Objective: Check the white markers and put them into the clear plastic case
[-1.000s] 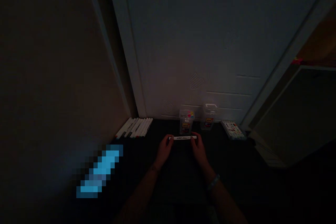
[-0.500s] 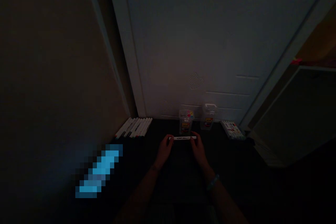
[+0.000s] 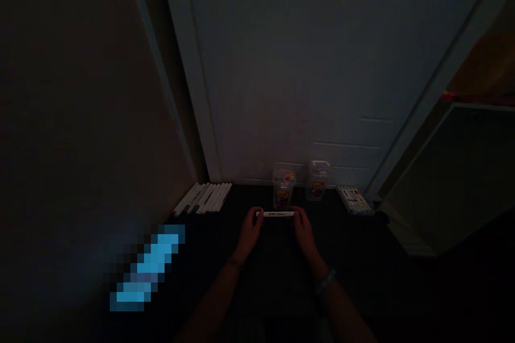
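The scene is very dark. A white marker (image 3: 277,215) lies level between my two hands, just above a dark surface. My left hand (image 3: 251,231) pinches its left end and my right hand (image 3: 302,230) pinches its right end. A light band sits on my right wrist. Just beyond the marker stands a clear plastic box (image 3: 284,187) with coloured labels.
A second clear box (image 3: 318,178) stands to the right against a pale door. A row of white markers (image 3: 204,197) lies at the left by the door frame. Another group of markers (image 3: 354,199) lies at the right. A glowing blue blurred patch (image 3: 145,266) sits at lower left.
My hands have moved slightly closer together on the marker, covering more of its ends. The view has shifted a little.
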`<state>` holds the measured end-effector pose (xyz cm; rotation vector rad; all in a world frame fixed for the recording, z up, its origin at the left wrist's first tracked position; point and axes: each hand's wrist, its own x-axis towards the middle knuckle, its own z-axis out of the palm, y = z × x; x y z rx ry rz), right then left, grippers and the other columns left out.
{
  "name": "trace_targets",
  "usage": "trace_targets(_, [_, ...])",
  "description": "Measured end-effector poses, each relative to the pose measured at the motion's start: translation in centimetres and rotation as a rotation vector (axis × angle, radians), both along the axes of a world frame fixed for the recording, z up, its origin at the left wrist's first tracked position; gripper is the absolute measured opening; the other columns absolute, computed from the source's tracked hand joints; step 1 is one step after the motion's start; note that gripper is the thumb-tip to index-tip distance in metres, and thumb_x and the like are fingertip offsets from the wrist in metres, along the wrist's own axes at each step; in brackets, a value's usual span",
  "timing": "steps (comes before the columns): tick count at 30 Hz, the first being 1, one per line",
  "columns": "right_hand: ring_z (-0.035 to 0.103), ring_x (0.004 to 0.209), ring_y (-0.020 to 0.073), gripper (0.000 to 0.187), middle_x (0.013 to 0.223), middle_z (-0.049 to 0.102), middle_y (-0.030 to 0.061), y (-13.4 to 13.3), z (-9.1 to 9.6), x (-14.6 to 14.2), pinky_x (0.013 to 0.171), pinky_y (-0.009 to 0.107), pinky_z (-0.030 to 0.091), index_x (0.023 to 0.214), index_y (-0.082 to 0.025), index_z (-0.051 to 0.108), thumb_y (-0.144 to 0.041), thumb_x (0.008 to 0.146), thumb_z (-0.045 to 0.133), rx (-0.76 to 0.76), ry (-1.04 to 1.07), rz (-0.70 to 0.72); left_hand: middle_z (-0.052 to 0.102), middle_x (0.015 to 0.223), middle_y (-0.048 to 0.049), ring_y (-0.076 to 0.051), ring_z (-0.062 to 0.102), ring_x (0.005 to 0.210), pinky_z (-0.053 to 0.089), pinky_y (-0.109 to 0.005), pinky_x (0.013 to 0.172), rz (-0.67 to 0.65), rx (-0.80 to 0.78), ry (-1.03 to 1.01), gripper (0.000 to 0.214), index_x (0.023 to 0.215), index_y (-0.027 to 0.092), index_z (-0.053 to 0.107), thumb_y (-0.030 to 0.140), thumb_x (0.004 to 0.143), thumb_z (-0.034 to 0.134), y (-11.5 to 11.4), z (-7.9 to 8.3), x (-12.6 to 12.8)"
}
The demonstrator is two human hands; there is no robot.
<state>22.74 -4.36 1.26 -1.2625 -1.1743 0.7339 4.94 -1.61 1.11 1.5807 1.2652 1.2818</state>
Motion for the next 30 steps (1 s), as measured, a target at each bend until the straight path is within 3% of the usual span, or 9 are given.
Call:
trace_targets(3, [0.056,0.071,0.0164,0.034,0.081,0.063,0.0022,-0.08,0.04,-0.13,0.062,0.025,0.043,0.100,-0.021,0.057,-0.046,0.082,0.044,-0.005,0.004,0.038,0.051,0.069,0.0024,-0.013,0.051,0.063,0.041,-0.024,0.061,0.036,0.000,-0.042,0.037,0.107,0.020,0.049,0.046,0.082,0.042,-0.04,-0.02,0.03])
trace_targets(8, [0.057,0.072,0.0176,0.033,0.081,0.062,0.0028,-0.04,0.00,-0.33,0.060,0.025,0.044,0.095,-0.020,0.057,-0.048,0.078,0.051,-0.011,0.024,0.040,0.051,0.068,0.0023,-0.013,0.050,0.064,0.040,-0.024,0.061,0.006,0.004,0.001,0.032,0.097,0.020,0.053,0.046,0.083,0.040,0.09,-0.22,-0.09])
trace_targets(25, [0.052,0.064,0.0143,0.031,0.078,0.059,0.0011,0.23,-0.79,0.18,0.058,0.024,0.041,0.096,-0.022,0.054,-0.045,0.086,0.035,-0.014,0.006,0.021,0.055,0.075,0.0003,-0.014,0.052,0.069,0.041,-0.023,0.065,-0.034,0.036,0.053,0.030,0.093,0.020,0.055,0.044,0.083,0.039,0.05,-0.20,-0.01])
trace_targets(30, [0.052,0.064,0.0148,0.030,0.076,0.058,0.0005,0.08,-0.50,0.12,0.057,0.023,0.040,0.093,-0.022,0.055,-0.045,0.084,0.040,-0.012,-0.005,0.014,0.056,0.075,0.0000,-0.014,0.052,0.069,0.041,-0.024,0.066,-0.057,0.033,0.057,0.030,0.094,0.020,0.055,0.044,0.083,0.039,0.07,-0.29,-0.07])
